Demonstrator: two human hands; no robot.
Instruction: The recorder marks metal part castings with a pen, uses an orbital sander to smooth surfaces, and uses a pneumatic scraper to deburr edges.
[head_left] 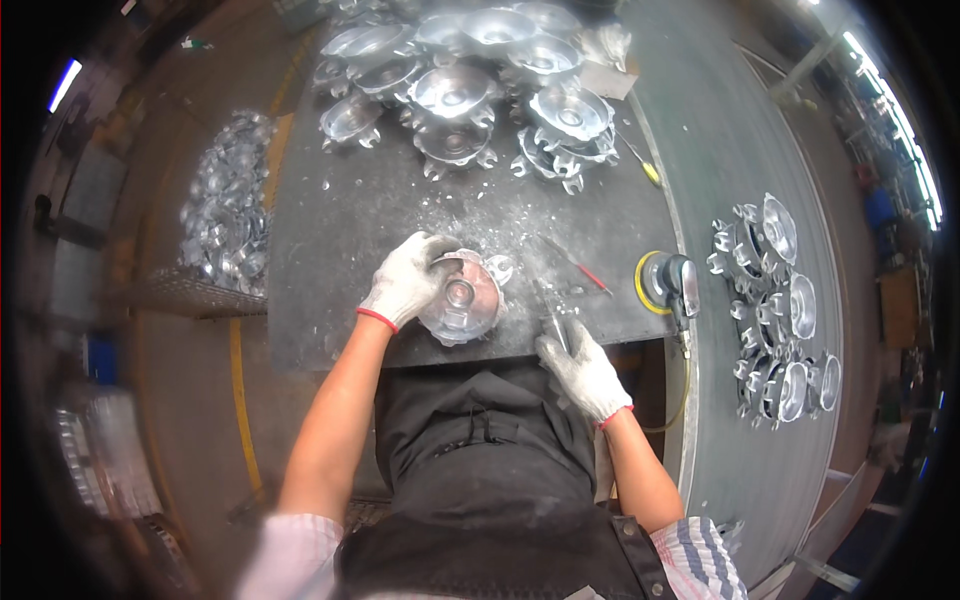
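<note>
My left hand point(415, 275), in a white knit glove with a red cuff, is closed on the rim of a round metal casting point(462, 295). The casting has a raised ring at its middle and a lug at its upper right, and lies near the table's front edge. To the right of it, my right hand point(577, 368), gloved the same way, is closed around a slim grey hand tool point(556, 328). The tool points away from me; its exact kind is hard to make out. A red-handled pointed tool point(590, 277) lies on the table beyond it.
Stacks of similar castings point(455, 95) fill the far side of the dark table point(330, 220). A sander with a yellow pad rim point(668, 283) sits at the right edge, its hose hanging down. More castings point(775, 310) stand on the green belt point(715, 400). A mesh bin of metal pieces point(225, 200) is at left.
</note>
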